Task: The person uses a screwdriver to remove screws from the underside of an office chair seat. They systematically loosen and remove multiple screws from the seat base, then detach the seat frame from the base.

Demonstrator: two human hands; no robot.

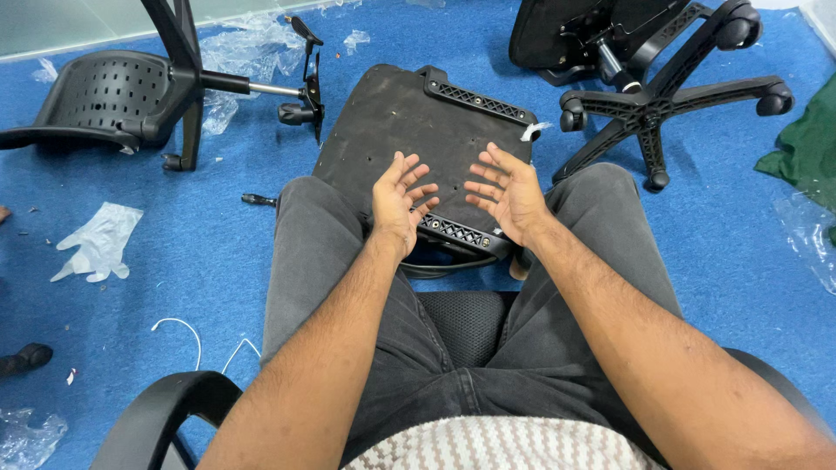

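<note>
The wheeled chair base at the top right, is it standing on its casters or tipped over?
Tipped over. The star-shaped chair base lies on its side on the blue carpet, its casters off the floor and pointing sideways.

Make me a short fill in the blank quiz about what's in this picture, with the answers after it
1. Both hands, the left hand and the right hand, are open and hold ____.
2. The black seat pan lies on a ____ carpet.
3. The star-shaped wheeled chair base lies to the person's ____.
4. The perforated black backrest lies to the person's ____.

Answers: nothing; blue; right; left
</note>
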